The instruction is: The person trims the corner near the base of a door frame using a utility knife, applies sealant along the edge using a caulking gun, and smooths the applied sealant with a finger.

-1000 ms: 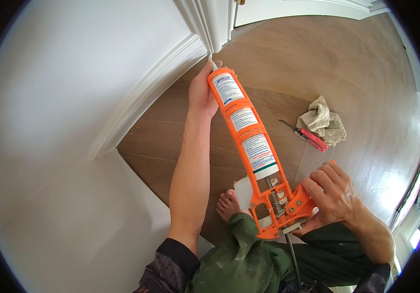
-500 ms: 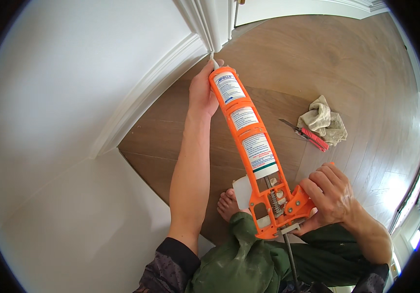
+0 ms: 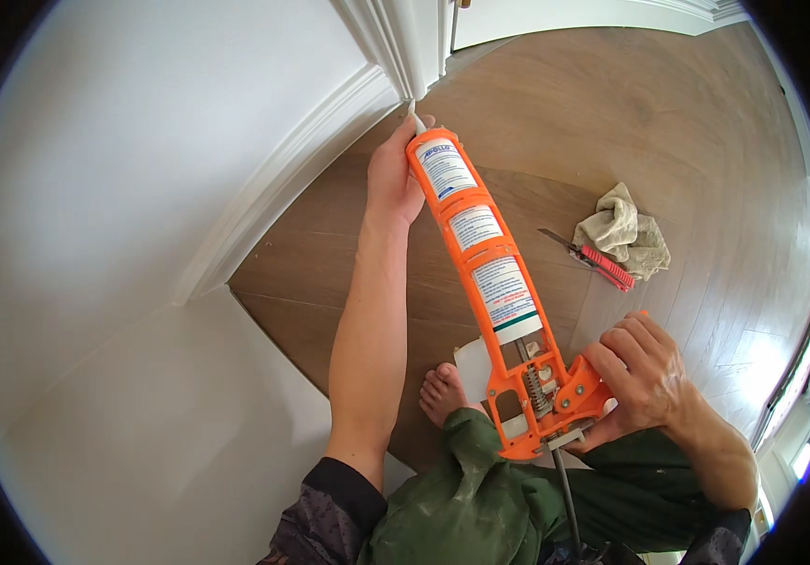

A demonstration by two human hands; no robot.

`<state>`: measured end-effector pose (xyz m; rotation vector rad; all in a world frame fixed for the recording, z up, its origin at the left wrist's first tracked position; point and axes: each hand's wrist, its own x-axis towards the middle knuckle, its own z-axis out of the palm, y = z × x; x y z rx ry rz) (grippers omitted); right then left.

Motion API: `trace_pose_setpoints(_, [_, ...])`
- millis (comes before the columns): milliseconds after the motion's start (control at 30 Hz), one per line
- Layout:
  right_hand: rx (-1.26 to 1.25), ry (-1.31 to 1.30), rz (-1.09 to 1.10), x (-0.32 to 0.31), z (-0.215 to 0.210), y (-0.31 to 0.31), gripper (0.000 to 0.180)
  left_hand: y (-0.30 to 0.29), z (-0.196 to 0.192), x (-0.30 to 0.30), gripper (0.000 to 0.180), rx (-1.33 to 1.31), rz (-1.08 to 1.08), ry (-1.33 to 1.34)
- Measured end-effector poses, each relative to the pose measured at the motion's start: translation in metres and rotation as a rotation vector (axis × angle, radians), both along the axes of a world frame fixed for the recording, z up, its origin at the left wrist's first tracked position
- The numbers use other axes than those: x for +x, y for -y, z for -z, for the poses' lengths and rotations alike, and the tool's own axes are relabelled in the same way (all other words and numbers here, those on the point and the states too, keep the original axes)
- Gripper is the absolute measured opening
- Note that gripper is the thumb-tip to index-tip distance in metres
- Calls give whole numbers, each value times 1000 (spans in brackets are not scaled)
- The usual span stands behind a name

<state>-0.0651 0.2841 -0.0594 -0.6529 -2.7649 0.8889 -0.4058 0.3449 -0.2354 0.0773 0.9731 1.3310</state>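
Observation:
An orange caulking gun [image 3: 480,249] holds a white sealant cartridge [image 3: 502,292] with printed labels. It slants from my lap up toward the wall corner. My right hand [image 3: 643,375] is wrapped round the gun's handle and trigger. At the front end my left hand [image 3: 395,176] supports the gun near the nozzle, its fingers partly hidden behind the barrel. The white nozzle [image 3: 415,117] points at the foot of the door trim [image 3: 407,66], where it meets the floor. Its tip is at or very near the trim; contact is too small to tell.
On the wooden floor [image 3: 527,113] to the right lie a crumpled beige cloth [image 3: 633,231] and a red utility knife [image 3: 602,264] with its blade out. A white baseboard [image 3: 282,174] runs along the left wall. My bare foot [image 3: 442,391] rests below the gun.
The gun's barrel and my left hand have shifted very slightly to the right. Both hands keep their hold, and the cloth and knife have not moved.

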Motion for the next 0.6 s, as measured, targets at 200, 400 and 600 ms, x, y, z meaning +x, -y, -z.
trace_pose_setpoints(200, [136, -112, -67, -9, -8, -11, 83, 0, -3, 1, 27, 14, 4, -14])
trace_pose_setpoints(400, [-32, -20, 7, -2, -1, 0, 83, -1, -1, 0, 27, -11, -1, -21])
trace_pose_setpoints(600, [-31, -40, 18, -3, -2, 0, 83, -2, 1, -2, 27, -23, 2, -51])
